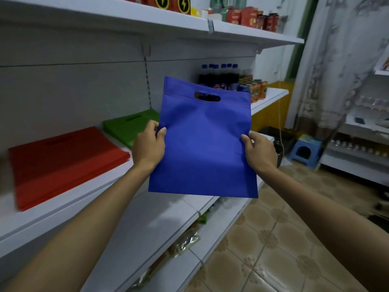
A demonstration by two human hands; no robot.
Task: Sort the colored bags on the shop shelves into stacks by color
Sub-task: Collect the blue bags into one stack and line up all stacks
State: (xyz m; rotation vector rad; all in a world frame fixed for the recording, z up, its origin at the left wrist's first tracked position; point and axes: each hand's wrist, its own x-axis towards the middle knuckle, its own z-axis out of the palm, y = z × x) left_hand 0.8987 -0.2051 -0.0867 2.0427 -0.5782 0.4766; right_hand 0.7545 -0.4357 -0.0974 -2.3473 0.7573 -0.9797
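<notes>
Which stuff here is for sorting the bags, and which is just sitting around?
For the job: blue bag, held by the left hand and right hand; red bag stack; green bag stack; the shelf under them.
Just sitting around: dark bottles; orange cans; blue stool; red boxes up high.

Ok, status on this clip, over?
Copy: left hand and right hand pinch blue bag by its sides, upright. On shelf: red stack, green stack. Nothing in the way.
</notes>
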